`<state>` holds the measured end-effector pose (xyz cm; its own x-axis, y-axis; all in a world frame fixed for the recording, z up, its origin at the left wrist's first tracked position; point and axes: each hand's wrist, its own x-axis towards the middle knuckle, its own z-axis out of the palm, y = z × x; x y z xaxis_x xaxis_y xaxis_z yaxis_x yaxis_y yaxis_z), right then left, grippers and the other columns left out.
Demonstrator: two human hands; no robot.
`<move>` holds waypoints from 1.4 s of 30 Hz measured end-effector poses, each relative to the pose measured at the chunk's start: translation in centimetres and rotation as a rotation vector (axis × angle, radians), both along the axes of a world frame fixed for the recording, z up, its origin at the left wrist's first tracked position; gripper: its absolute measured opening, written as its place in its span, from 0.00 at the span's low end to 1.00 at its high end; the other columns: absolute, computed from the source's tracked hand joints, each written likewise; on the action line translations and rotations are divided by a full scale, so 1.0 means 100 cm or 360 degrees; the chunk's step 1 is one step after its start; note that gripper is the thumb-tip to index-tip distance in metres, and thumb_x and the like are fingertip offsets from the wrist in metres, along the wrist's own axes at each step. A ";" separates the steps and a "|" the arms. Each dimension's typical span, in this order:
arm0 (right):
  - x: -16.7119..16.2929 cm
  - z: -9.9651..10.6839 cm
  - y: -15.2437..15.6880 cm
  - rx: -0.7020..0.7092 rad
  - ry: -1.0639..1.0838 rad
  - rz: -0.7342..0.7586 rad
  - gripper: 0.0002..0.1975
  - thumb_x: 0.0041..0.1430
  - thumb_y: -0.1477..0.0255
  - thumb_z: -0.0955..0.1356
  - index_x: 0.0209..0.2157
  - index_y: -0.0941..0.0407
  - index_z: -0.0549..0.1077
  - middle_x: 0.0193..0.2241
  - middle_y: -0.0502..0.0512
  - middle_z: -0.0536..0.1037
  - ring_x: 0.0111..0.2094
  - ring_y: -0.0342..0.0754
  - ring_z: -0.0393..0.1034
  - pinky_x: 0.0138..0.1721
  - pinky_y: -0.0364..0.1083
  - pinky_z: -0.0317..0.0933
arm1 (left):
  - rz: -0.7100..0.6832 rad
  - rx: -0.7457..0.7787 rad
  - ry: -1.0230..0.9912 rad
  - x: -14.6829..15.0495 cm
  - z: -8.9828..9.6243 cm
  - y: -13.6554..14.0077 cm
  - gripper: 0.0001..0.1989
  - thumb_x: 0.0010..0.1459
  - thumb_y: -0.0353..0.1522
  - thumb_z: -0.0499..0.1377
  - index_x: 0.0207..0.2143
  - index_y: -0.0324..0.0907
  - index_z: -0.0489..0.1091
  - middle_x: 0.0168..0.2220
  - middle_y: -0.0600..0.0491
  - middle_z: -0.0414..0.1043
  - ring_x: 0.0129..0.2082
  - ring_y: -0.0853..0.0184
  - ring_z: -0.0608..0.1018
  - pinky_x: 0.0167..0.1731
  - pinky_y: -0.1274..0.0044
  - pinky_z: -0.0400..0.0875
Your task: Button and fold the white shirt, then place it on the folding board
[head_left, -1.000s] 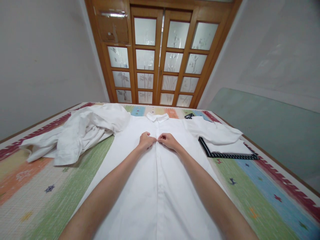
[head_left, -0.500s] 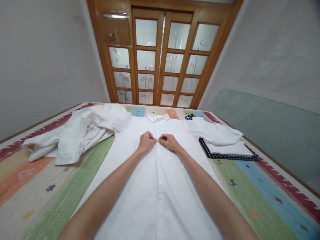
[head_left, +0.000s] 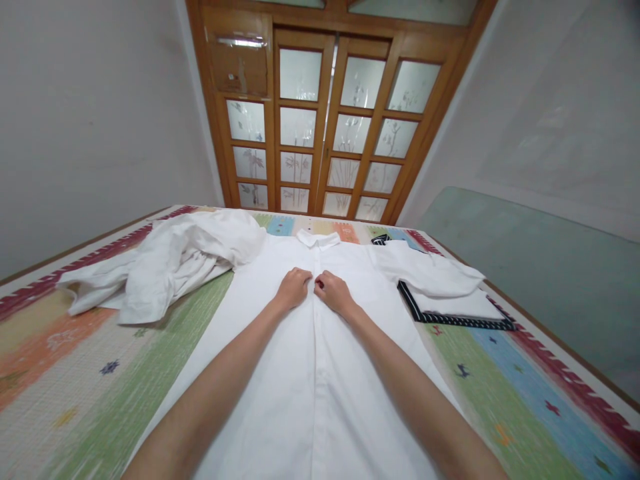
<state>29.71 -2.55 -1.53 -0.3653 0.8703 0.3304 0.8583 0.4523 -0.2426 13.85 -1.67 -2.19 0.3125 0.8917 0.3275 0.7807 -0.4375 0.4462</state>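
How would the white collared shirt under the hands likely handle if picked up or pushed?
Probably floppy: the white collared shirt lets its sleeve drape loosely over a dark-edged item. It may be light for its spread, as it looks thin and lies nearly flat. Pushed, it would likely wrinkle, since soft folds show beside its front placket.

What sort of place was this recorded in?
Probably a room in a home: a colourful patterned cloth lies under the white shirt, and wooden doors with plant-decorated glass panes stand beyond.
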 end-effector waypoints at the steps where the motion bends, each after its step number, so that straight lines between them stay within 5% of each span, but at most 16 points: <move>1: -0.001 0.001 -0.003 0.0007 -0.0044 -0.0009 0.09 0.61 0.75 0.64 0.37 0.56 0.76 0.37 0.57 0.75 0.37 0.48 0.69 0.36 0.44 0.61 | 0.0020 -0.0023 -0.0004 0.000 0.000 0.000 0.20 0.58 0.21 0.50 0.47 0.44 0.75 0.49 0.48 0.76 0.53 0.62 0.73 0.56 0.69 0.65; 7: -0.003 -0.004 -0.021 0.0142 -0.0183 0.0208 0.16 0.63 0.73 0.62 0.49 0.58 0.75 0.55 0.64 0.71 0.57 0.56 0.62 0.56 0.53 0.58 | -0.0057 -0.0078 0.0173 -0.002 0.000 0.000 0.31 0.56 0.19 0.48 0.61 0.42 0.64 0.63 0.49 0.64 0.65 0.63 0.63 0.63 0.70 0.56; 11: -0.002 -0.014 -0.040 0.0049 -0.0292 0.0370 0.28 0.68 0.66 0.59 0.64 0.65 0.60 0.65 0.69 0.60 0.67 0.61 0.48 0.64 0.60 0.46 | -0.0122 -0.0105 0.0350 -0.003 0.002 -0.001 0.29 0.59 0.22 0.48 0.62 0.42 0.62 0.66 0.49 0.58 0.67 0.60 0.57 0.65 0.66 0.52; 22: 0.013 0.002 -0.129 -0.0172 -0.0315 0.0708 0.37 0.67 0.53 0.58 0.69 0.60 0.49 0.69 0.65 0.48 0.70 0.60 0.30 0.67 0.63 0.35 | -0.0185 -0.0156 0.0560 -0.005 0.006 -0.001 0.26 0.68 0.34 0.41 0.66 0.44 0.56 0.69 0.49 0.51 0.69 0.55 0.52 0.65 0.55 0.45; 36: 0.030 0.026 -0.231 -0.0484 -0.0166 0.1083 0.35 0.67 0.57 0.61 0.70 0.51 0.46 0.69 0.59 0.48 0.70 0.58 0.33 0.67 0.63 0.32 | -0.0243 -0.0207 0.0657 -0.038 0.003 -0.033 0.26 0.69 0.41 0.40 0.68 0.50 0.51 0.70 0.51 0.46 0.70 0.54 0.48 0.64 0.53 0.41; 39: 0.029 0.032 -0.227 -0.0653 -0.0042 0.1155 0.33 0.63 0.54 0.64 0.67 0.49 0.57 0.67 0.58 0.54 0.69 0.59 0.40 0.67 0.63 0.34 | -0.0344 -0.0154 0.0668 -0.051 0.004 -0.049 0.26 0.69 0.42 0.41 0.67 0.53 0.51 0.70 0.52 0.47 0.70 0.54 0.48 0.64 0.53 0.42; 42: 0.026 0.034 -0.207 -0.0803 0.0320 0.1132 0.18 0.62 0.57 0.66 0.50 0.48 0.77 0.53 0.55 0.76 0.59 0.55 0.65 0.61 0.56 0.53 | -0.0504 -0.0140 0.0699 -0.062 0.006 -0.068 0.25 0.70 0.42 0.41 0.68 0.56 0.49 0.70 0.54 0.47 0.70 0.57 0.47 0.65 0.55 0.40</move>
